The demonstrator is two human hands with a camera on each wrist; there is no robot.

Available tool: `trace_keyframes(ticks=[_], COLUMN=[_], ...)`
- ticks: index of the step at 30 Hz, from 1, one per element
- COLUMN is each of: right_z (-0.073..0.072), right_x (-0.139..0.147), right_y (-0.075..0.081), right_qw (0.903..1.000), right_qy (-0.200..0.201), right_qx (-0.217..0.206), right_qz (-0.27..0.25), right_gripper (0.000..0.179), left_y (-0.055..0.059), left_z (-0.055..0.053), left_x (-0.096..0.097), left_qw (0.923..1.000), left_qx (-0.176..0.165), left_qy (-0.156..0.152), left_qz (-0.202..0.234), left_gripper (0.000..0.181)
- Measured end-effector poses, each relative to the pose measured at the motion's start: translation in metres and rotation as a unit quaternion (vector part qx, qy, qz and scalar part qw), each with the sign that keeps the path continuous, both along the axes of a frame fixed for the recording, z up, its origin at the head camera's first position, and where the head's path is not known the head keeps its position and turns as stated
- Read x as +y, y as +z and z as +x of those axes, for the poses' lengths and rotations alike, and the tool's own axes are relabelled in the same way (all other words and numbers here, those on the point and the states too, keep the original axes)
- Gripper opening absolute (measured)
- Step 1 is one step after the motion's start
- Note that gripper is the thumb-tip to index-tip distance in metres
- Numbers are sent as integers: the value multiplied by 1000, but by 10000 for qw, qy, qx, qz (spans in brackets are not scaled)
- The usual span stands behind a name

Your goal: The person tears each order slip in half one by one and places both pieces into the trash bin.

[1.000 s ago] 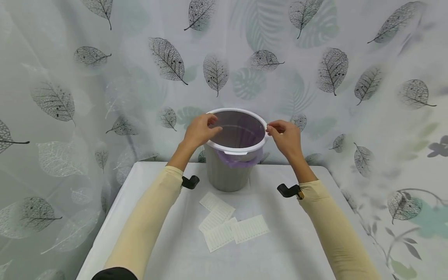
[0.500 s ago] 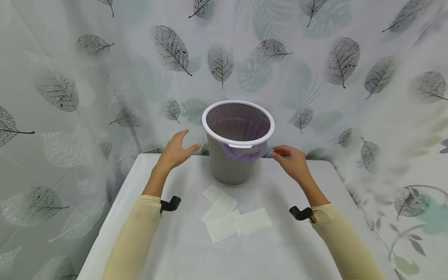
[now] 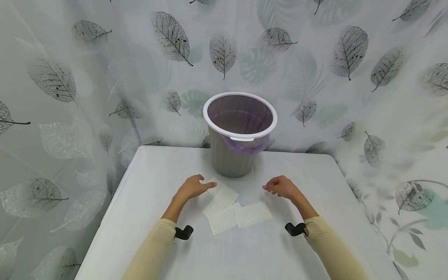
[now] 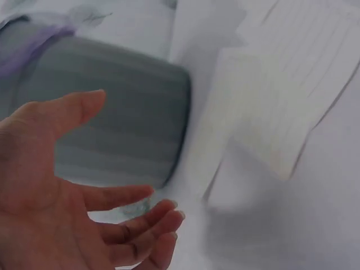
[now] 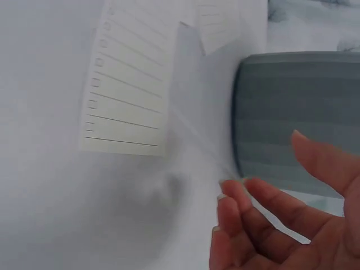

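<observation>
Several pale lined paper slips (image 3: 253, 214) lie overlapping on the white table, and in the right wrist view one slip (image 5: 128, 84) shows printed lines with small boxes. My left hand (image 3: 193, 187) hovers at the far left end of the slips, thumb and fingers apart and nothing between them; in the left wrist view the hand (image 4: 73, 191) is clear of the paper (image 4: 281, 84). To the right of the slips, my right hand (image 3: 281, 187) is held over the table with loosely bent fingers, holding nothing. Behind both stands a grey bin (image 3: 229, 157) with a white rim.
A purple bag (image 3: 245, 147) lines the bin and hangs out below its rim. The white tablecloth (image 3: 157, 163) reaches back to a leaf-printed curtain (image 3: 140, 77) behind and at both sides. Black camera mounts (image 3: 184, 232) sit on both wrists.
Both hands have left the bin's rim and come down toward the table, the left one to the slips and the right one beside them. The head view has tilted slightly.
</observation>
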State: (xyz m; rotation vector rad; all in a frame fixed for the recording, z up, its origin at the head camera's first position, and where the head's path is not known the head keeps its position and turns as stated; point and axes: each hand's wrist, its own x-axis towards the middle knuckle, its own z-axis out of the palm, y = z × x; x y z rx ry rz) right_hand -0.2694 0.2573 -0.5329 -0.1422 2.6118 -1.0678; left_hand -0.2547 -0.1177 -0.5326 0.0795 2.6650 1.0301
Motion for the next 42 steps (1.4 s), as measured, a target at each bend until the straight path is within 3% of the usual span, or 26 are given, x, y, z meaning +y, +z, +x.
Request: trace_keyframes(ticks=[6,12,18,25,37,42], right_z=[0,-5,-10,-14,-10,-7], right_x=[2,0,-6,-10,-17,-17], right_y=[-22,-33,-35,-40,-42,-44], right_qw=[9988,9970,9959,9953,9928,9922], right_qy=[230,521,536,471,286,398], right_qx=[-377,-493,-598,-597,-681,-628], right_qz=[229,284,424,601,944,1006], right_gripper=[24,16,17,19,20,18], left_y=[-19,-31,-41,-42,-46,-48], left_z=[11,10,9,11,11,11], left_x=[34,58,76,89,95,95], left_qw=[9945,9928,9943,9961,9965,9967], left_qx=[203,-172,-454,-424,-469,-514], left_qy=[-757,-1063,-884,-575,-479,-507], left_qz=[-691,-523,-382,-527,-493,-368], left_gripper=[66,42,39,40,32,31])
